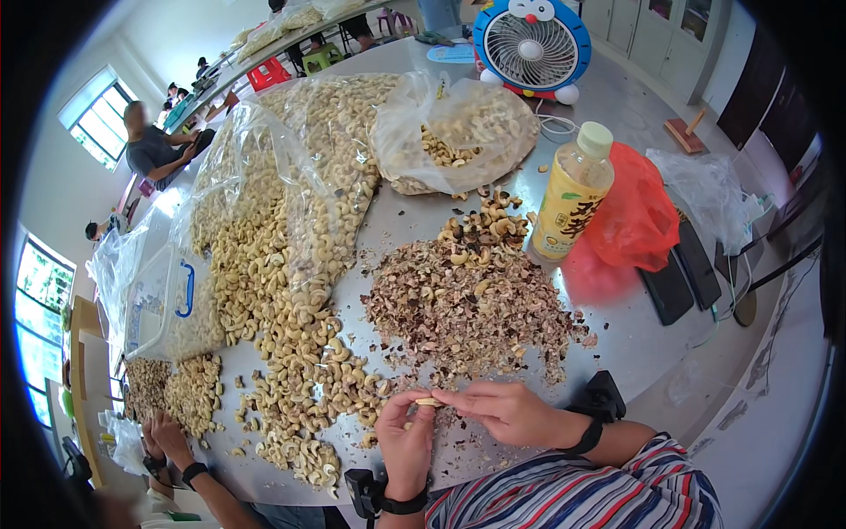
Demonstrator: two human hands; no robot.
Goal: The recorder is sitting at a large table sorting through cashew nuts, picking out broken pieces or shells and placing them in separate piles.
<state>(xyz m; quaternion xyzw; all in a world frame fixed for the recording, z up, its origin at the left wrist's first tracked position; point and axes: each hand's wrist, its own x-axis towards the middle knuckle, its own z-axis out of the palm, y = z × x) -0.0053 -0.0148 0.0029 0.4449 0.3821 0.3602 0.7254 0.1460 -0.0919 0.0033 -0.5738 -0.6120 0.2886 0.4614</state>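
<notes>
A pale cashew nut (pixel 429 401) is pinched in the fingertips of my left hand (pixel 404 440). My right hand (pixel 505 411) meets it from the right, its thumb and index finger closed at the nut's end. Just beyond my hands lies a heap of brown and pinkish nut skins (pixel 462 311), with some dark, browned cashews (pixel 489 225) along its far side. Left of my hands, loose cashews (pixel 297 390) spread over the metal tabletop (pixel 370 476). They run back to the mouth of a large clear plastic bag of cashews (pixel 284 172).
A second bag of cashews (pixel 456 139) and a blue fan (pixel 530 49) stand farther back. To the right are a yellow-labelled bottle (pixel 572 195), a red plastic bag (pixel 634 205) and dark phones (pixel 667 291). At left are a clear plastic box (pixel 175 304) and another person's hands (pixel 165 438).
</notes>
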